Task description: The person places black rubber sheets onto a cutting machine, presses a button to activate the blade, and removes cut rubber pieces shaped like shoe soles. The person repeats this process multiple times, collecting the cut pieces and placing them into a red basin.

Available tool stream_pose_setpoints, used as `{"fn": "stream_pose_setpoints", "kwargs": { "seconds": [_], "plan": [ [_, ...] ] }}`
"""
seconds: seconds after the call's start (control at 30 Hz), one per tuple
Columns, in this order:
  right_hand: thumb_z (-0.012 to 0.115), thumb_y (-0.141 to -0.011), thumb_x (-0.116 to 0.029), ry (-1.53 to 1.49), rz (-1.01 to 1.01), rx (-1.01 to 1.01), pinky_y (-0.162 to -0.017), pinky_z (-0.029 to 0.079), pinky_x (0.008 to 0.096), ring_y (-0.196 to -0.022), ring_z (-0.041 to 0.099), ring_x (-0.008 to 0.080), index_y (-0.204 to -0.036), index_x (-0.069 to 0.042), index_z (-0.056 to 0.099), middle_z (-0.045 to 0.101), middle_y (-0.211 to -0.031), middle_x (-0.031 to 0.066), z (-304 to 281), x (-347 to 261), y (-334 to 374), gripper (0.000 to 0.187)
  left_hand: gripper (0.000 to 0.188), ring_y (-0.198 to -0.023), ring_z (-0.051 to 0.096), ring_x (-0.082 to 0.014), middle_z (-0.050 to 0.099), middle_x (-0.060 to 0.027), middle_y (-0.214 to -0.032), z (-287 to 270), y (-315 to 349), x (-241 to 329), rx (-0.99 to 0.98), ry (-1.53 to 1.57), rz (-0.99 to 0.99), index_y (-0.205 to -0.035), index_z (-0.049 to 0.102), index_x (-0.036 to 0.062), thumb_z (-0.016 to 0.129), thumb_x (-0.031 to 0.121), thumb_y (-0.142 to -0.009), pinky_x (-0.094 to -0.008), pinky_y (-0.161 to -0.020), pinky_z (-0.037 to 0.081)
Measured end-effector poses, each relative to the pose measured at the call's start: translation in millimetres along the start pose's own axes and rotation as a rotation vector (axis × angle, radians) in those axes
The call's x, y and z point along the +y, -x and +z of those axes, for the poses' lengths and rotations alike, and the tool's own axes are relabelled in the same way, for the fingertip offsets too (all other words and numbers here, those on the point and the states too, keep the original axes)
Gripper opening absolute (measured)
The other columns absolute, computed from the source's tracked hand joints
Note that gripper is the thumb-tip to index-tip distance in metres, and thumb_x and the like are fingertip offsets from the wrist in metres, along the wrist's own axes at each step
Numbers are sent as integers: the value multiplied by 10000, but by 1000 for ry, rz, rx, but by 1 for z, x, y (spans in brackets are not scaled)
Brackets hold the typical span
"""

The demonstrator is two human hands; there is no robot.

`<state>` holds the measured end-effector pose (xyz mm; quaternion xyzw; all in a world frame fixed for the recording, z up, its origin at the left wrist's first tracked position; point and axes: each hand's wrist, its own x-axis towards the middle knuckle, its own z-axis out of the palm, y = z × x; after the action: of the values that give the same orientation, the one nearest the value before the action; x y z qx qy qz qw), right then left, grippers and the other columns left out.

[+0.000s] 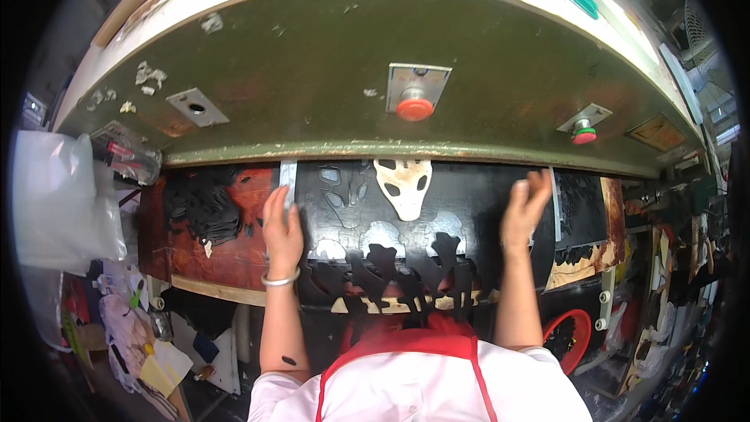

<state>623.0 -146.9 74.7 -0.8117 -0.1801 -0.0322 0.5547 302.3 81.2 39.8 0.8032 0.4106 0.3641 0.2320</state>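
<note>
My left hand (283, 236), with a bracelet on the wrist, is stretched out beside a pale metal strip (288, 176) at the left edge of a black sheet (480, 187). On the other side my right hand (522, 215) is raised near a second strip (556, 211), fingers apart. Neither hand appears to hold anything. Between them lies a cream, shield-shaped plate (404, 202) with several holes, partly under the press beam. Cut-out shapes show in the sheet left of that plate. Its near edge is a ragged fringe of black cut-out remains (383, 266), with shiny grey patches showing through.
A green press beam (312, 70) spans the far side, with a red push button (414, 108) and a red-green knob (583, 133). Black pieces (207, 207) heap on a reddish board at left. A red basket (580, 336) stands lower right; plastic bags (66, 203) hang left.
</note>
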Motion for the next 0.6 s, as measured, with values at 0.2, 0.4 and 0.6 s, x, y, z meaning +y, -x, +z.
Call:
{"fn": "stream_pose_setpoints", "kwargs": {
  "seconds": [0.2, 0.4, 0.6],
  "plan": [
    [479, -985, -351, 358, -433, 312, -1180, 79, 489, -1450, 94, 427, -1486, 104, 56, 113, -1540, 328, -26, -19, -114, 799, 161, -827, 566, -343, 606, -182, -915, -4, 42, 1, 64, -170, -296, -1046, 575, -8, 561, 110, -937, -438, -732, 437],
    [537, -951, -376, 268, -440, 355, -1180, 81, 495, -1447, 77, 444, -1485, 94, 4, 63, -1544, 322, -3, -15, -118, 889, 223, -673, 557, -434, 588, -228, -706, 26, 33, -14, 14, -320, -202, -837, 597, 16, 535, 184, -969, -508, -607, 417],
    [626, -930, -270, 526, -444, 207, -1178, 160, 449, -1439, 210, 373, -1488, 67, 185, 219, -1536, 271, -55, 55, -102, 786, 291, -648, 581, -423, 588, -221, -672, 23, 32, -7, 68, -238, -224, -810, 601, 38, 524, 259, -984, -499, -575, 425]
  ]
}}
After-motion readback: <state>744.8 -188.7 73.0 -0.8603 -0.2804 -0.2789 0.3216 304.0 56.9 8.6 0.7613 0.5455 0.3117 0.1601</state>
